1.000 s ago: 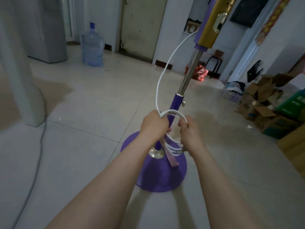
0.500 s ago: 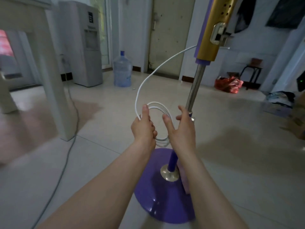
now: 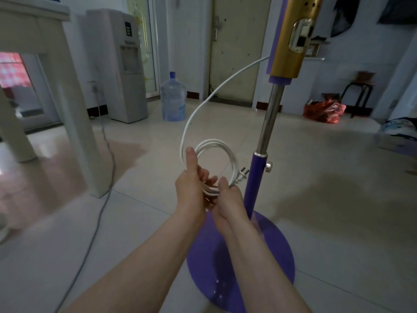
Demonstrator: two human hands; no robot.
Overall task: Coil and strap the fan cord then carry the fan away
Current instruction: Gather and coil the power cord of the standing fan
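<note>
Whereas half a second ago the right hand was spread open beside the loops, it now pinches the bottom of the coiled white power cord between thumb and fingers. The left hand grips the same bundle, its thumb pressed upright along the coil's left side and its fingers curled behind the strands. A second ago both hands worked low by the round purple base. They have since lifted the loops clear, and the bundle hangs in the air just left of the purple-and-gold pedestal fan, apart from its chrome pole. The two-pin plug now shows at the coil's right edge, so the free end is gathered in. One long arc of cord runs from the coil up to the fan's gold housing.

Coiling looks essentially finished. Strapping comes next, though no strap can be made out around the bundle here. The fan stands upright on the pale tiled floor, not yet carried.
</note>
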